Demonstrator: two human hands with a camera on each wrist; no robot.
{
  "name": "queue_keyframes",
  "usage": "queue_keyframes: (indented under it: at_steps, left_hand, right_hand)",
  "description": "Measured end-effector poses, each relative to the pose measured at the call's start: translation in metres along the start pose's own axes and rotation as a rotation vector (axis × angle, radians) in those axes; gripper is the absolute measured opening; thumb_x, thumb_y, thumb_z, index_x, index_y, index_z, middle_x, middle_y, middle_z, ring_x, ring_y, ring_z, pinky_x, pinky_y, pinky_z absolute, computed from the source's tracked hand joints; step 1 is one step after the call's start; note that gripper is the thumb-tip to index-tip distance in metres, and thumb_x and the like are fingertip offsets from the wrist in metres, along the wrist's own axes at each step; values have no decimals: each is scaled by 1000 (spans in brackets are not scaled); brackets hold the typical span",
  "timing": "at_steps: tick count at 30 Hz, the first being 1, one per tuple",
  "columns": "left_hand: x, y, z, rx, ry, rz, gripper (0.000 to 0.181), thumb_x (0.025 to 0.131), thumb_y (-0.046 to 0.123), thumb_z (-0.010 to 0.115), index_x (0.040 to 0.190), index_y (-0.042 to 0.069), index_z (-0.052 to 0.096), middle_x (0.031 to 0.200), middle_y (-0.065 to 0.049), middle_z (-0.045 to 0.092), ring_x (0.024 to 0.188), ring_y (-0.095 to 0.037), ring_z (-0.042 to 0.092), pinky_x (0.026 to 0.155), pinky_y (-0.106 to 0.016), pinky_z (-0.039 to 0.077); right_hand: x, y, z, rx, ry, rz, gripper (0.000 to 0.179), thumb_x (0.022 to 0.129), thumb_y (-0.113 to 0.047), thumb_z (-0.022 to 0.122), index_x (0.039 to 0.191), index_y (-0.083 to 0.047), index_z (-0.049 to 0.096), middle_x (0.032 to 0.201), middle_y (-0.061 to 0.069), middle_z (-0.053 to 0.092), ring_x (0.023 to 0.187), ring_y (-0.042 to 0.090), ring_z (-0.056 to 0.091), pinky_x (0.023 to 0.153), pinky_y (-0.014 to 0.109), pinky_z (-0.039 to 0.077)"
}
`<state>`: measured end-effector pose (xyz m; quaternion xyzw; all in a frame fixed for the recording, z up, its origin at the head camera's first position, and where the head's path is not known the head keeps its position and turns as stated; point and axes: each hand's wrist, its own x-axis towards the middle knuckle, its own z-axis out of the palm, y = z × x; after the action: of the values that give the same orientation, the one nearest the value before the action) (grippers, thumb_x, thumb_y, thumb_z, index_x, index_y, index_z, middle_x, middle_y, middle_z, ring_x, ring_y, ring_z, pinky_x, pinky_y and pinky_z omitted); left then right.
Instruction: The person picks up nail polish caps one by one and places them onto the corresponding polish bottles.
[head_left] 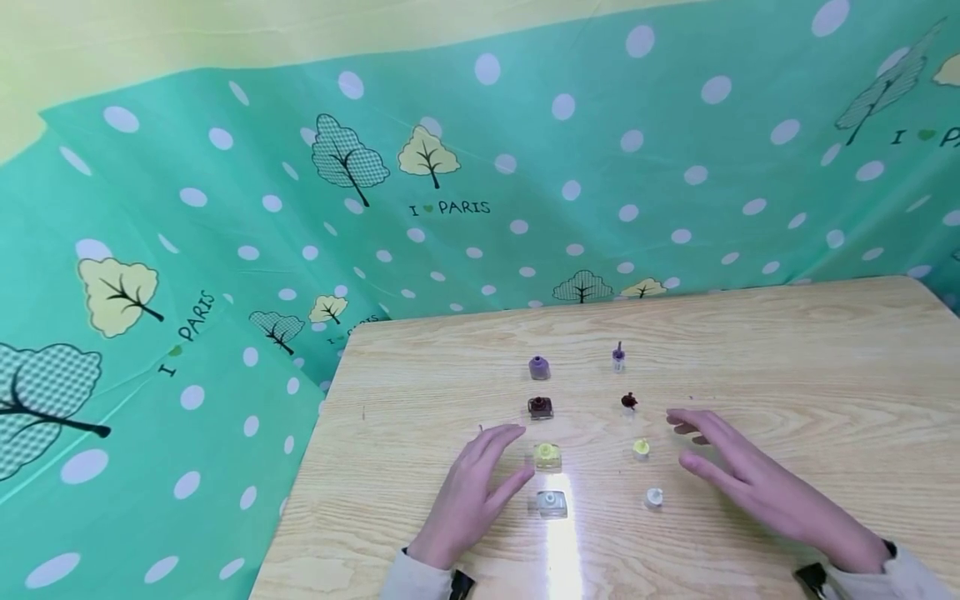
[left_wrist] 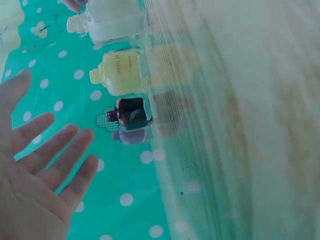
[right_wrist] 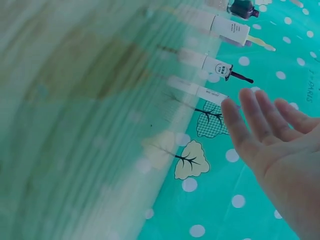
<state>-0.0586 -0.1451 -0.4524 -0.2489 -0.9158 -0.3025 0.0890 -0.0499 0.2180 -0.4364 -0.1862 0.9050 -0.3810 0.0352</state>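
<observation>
The person's left hand (head_left: 468, 496) has its fingers loosely spread and holds nothing; the right hand (head_left: 757, 483) is likewise spread and empty. Just right of the left fingers stands an uncapped yellow bottle (head_left: 547, 457), with a white bottle (head_left: 553, 505) right of that thumb and a dark bottle (head_left: 540, 408) and a purple bottle (head_left: 539, 369) beyond the fingertips. Left of the right hand are a yellow cap (head_left: 641, 451), a white cap (head_left: 654, 498), a dark cap (head_left: 629, 403) and, farthest, a purple cap (head_left: 618, 360). They stand brush-up, probably sparing the table (head_left: 420, 367) wet polish; matching colour order presumably pairs each cap with its bottle. Both hands flank the rows, perhaps to avoid knocking them.
</observation>
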Motion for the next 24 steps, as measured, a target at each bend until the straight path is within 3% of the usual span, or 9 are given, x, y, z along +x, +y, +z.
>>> queue_keyframes:
  at_steps: [6,10,17,24]
  left_hand:
    - [-4,0,-1,-87,-47,-44,47,97,44,59,137,21,56,138,11,56,129,-13,53,109,-44,45]
    - [-7,0,-2,-86,-75,-51,45,95,49,59,132,22,60,134,14,59,126,-11,55,107,-43,46]
    - [-10,0,-3,-89,-112,-49,50,91,54,62,129,21,62,130,14,61,122,-10,57,105,-41,48]
    - [-11,-3,-1,-134,-147,14,59,82,54,72,127,17,64,125,12,64,114,-9,61,100,-33,52]
  right_hand:
    - [-2,2,3,84,-25,-45,55,94,-26,69,143,-16,45,134,3,56,115,11,56,91,29,54]
    - [-3,7,5,141,-58,-87,60,88,-25,75,139,-7,49,128,6,59,113,2,56,89,26,55]
    - [-1,16,7,185,-139,-122,62,86,-23,77,136,1,50,125,13,61,112,0,56,86,25,56]
    - [1,20,11,168,-196,-145,60,87,-28,76,132,2,52,121,10,63,108,3,59,84,24,56]
